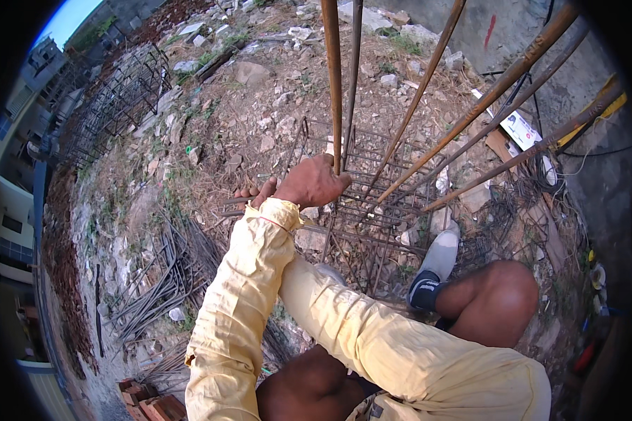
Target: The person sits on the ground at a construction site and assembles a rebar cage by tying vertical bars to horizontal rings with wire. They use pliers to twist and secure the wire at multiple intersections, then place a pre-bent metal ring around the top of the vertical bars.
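Note:
My left hand [312, 183] is closed around the foot of an upright rusty rebar [333, 84], its fingertips partly hidden behind the bar. Crossed beneath the left forearm, my right arm ends in my right hand [261, 192], of which only some curled fingers show past the left cuff. A thin dark metal rod [233, 201] sticks out from under those fingers; its other end is hidden. Several long bars rise through a stack of square steel stirrups [379, 200] just beyond my left hand. Whether tie wire lies between the fingers I cannot make out.
Long rebars [495, 95] slant toward the grey wall [484, 35] on the right. Loose cut bars [165, 277] lie at the left, with bricks [151, 403] nearer. Rubble covers the ground. A rebar cage [119, 102] lies far left. My shoe [441, 251] is beside the stirrups.

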Action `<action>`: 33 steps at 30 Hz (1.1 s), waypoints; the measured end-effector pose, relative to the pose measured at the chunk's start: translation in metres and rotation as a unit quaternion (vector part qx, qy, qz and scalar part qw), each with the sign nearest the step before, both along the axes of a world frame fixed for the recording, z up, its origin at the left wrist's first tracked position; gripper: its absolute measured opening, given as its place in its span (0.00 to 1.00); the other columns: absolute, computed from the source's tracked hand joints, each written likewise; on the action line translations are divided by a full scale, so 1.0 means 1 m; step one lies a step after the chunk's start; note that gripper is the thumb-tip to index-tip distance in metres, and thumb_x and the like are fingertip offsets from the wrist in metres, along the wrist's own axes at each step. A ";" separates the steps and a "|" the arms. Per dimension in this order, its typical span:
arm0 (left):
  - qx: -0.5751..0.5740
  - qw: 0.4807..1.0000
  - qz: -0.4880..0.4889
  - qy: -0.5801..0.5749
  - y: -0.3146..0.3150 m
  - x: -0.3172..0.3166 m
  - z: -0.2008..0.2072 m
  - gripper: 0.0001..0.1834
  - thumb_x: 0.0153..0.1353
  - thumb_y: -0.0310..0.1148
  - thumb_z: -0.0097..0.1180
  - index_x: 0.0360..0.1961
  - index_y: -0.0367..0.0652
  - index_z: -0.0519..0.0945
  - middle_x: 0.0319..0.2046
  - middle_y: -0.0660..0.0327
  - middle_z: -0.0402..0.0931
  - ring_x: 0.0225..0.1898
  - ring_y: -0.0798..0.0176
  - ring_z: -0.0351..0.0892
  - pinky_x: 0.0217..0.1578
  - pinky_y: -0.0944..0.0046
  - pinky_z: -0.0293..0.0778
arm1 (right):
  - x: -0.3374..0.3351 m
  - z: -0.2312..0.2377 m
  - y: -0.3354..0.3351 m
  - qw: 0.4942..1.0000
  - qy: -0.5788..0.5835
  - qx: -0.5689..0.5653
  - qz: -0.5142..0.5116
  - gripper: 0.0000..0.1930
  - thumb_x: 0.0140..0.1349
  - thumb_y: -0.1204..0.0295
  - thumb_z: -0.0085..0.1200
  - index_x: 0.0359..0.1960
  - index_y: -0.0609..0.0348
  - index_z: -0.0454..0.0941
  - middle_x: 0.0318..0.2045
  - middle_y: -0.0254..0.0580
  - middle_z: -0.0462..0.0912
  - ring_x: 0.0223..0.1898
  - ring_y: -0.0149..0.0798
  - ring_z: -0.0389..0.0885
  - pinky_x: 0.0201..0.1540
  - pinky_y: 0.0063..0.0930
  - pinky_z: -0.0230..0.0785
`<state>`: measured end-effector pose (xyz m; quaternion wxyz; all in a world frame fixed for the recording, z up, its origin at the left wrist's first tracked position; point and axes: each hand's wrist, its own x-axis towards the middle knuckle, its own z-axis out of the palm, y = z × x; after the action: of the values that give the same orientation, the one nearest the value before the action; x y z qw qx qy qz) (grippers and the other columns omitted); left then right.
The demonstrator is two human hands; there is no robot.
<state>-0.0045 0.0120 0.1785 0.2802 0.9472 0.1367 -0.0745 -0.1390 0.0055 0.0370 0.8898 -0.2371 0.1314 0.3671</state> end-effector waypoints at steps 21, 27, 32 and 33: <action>-0.334 0.899 0.063 0.276 0.012 -0.052 -0.028 0.28 0.60 0.55 0.58 0.39 0.35 0.84 0.35 0.54 0.84 0.35 0.62 0.82 0.39 0.65 0.77 | 0.037 0.030 -0.099 0.924 0.084 0.272 0.257 0.20 0.58 0.45 0.59 0.26 0.45 0.70 0.12 0.19 0.62 0.09 0.23 0.57 0.15 0.24 0.55; -0.106 0.978 -0.067 0.165 0.018 -0.060 -0.067 0.23 0.65 0.49 0.47 0.35 0.37 0.82 0.31 0.47 0.82 0.32 0.54 0.82 0.35 0.58 0.75 | 0.018 0.010 -0.112 0.944 0.040 0.218 0.245 0.22 0.56 0.53 0.63 0.45 0.51 0.74 0.26 0.27 0.76 0.24 0.28 0.75 0.26 0.28 0.68; 0.172 0.984 -0.034 0.026 -0.037 -0.057 -0.071 0.18 0.65 0.40 0.43 0.31 0.36 0.78 0.29 0.43 0.80 0.32 0.43 0.82 0.35 0.46 0.76 | -0.014 -0.073 -0.063 0.989 -0.034 0.136 0.045 0.19 0.64 0.60 0.53 0.52 0.56 0.73 0.44 0.39 0.82 0.41 0.42 0.82 0.41 0.39 0.77; 0.233 0.972 -0.028 0.017 -0.035 -0.068 -0.078 0.16 0.64 0.38 0.43 0.31 0.37 0.79 0.28 0.42 0.80 0.32 0.43 0.83 0.34 0.45 0.77 | -0.026 -0.066 -0.059 0.978 0.071 0.193 0.038 0.19 0.65 0.57 0.50 0.51 0.56 0.74 0.43 0.41 0.83 0.40 0.47 0.83 0.38 0.39 0.77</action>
<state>-0.0726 -0.0234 0.1007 0.0472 0.9885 0.1282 -0.0643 -0.1652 -0.0531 -0.0289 0.8925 -0.0394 0.1118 0.4353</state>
